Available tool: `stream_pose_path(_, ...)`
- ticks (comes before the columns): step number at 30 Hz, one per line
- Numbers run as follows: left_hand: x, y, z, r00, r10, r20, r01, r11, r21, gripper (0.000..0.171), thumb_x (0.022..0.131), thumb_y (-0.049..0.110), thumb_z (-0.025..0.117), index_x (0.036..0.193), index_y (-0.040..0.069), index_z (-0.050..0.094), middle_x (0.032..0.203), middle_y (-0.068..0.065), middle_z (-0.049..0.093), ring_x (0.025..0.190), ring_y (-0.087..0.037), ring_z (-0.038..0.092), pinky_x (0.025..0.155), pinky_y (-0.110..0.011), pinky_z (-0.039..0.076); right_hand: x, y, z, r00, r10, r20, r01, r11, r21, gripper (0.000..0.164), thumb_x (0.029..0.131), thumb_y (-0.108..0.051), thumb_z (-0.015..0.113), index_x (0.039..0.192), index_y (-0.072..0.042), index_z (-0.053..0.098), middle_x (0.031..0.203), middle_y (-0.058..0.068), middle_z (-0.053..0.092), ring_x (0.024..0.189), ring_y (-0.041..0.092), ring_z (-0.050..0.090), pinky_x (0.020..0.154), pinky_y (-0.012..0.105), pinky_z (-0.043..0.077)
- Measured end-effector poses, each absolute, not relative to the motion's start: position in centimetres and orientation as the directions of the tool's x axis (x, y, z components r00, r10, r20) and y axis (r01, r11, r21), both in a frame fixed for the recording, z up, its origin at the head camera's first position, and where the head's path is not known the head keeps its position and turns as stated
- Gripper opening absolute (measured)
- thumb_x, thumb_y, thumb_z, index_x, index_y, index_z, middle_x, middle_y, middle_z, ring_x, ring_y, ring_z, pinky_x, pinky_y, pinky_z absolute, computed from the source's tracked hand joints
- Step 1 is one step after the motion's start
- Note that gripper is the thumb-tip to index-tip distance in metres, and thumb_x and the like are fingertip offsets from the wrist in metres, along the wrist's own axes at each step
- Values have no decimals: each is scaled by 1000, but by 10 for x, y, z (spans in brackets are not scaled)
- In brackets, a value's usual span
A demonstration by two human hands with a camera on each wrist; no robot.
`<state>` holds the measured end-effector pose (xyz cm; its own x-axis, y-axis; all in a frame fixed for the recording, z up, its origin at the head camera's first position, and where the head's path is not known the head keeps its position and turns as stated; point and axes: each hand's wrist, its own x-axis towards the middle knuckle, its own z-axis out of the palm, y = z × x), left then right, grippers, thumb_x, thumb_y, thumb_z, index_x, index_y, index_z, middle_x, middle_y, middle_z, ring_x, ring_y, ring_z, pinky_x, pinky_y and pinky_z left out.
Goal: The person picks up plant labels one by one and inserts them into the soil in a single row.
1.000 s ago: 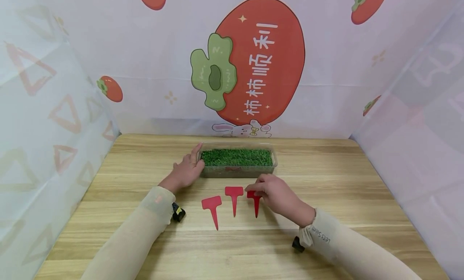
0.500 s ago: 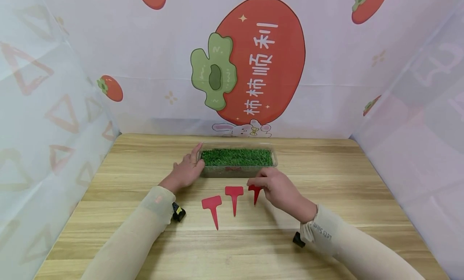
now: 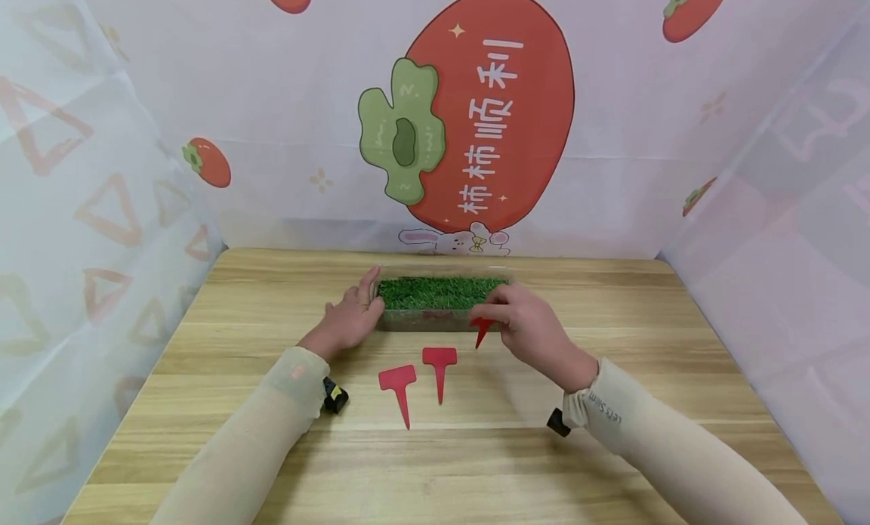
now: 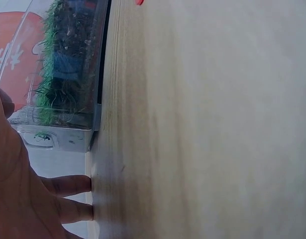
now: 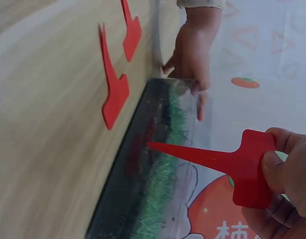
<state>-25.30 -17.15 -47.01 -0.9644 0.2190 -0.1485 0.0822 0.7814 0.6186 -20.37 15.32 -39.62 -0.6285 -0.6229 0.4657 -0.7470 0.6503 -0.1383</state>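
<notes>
My right hand (image 3: 533, 325) pinches the wide head of a red T-shaped plant label (image 5: 252, 169) between thumb and fingers. Its pointed stem hangs at the front right of a clear plastic box (image 3: 408, 322) filled with green artificial grass (image 3: 438, 292). At the box's left end rests my left hand (image 3: 347, 321), with fingers extended along the wall and rim. In the left wrist view, some of its fingers (image 4: 68, 185) reach past the box's corner. Two more red plant labels, one at left (image 3: 397, 385) and one nearer the middle (image 3: 439, 366), lie flat in front of the box.
The box stands near the back of a wooden table (image 3: 435, 472), before a printed fabric backdrop (image 3: 285, 193). Similar fabric walls rise on both sides. Small black devices (image 3: 334, 395) sit at the wrists.
My right hand has lifted the rightmost plant label off the table and carried it back to the box's front right. The left hand stays in place.
</notes>
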Motion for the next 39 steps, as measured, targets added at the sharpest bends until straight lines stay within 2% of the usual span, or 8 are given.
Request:
stream_pose_path(7,-254,-172,-471,-965,217,-150,80,783,617,64,105,46,20,160,38,-11,164,-28,12,150,-50,14,110,-78,-3,-214,153,-386,-606,-608,513,-752,647,-122,45,76,17,68,99,-19,81,93,3,66,86,17,60,70,31,56)
stream_pose_path(13,-254,-173,-472,-963,221,-154,81,783,617,64,105,47,20,159,40,-12,164,-27,11,151,-48,13,111,-77,-4,-222,152,-382,-581,-594,556,-764,633,-123,45,76,19,62,97,-16,81,93,5,67,88,21,60,69,33,55)
stream_pose_path(21,-254,-174,-474,-965,223,-141,89,780,619,64,105,48,20,160,38,-10,165,-26,12,151,-47,12,111,-77,-3,-231,147,-378,-570,-554,607,-760,637,-132,38,83,15,64,101,-15,82,95,7,66,89,22,57,70,35,54)
stream_pose_path(25,-255,-173,-473,-963,231,-141,91,766,637,64,105,48,21,161,37,-9,165,-25,11,152,-46,10,111,-77,-5,-239,146,-378,-565,-552,613,-753,649,-109,38,83,14,64,102,-14,81,94,7,66,88,23,56,73,36,54)
stream_pose_path(32,-255,-173,-474,-964,226,-143,87,772,630,63,105,49,20,158,44,-14,166,-24,11,152,-46,10,110,-78,-5,-256,149,-387,-598,-557,576,-723,685,-89,39,83,14,62,100,-15,81,95,8,66,88,25,57,76,37,54)
stream_pose_path(39,-254,-172,-474,-965,223,-136,88,768,635,63,105,48,21,158,43,-12,165,-25,12,151,-48,12,110,-78,-5,-270,152,-399,-650,-549,526,-686,722,-94,37,82,12,66,102,-16,81,97,8,67,90,25,57,78,38,56)
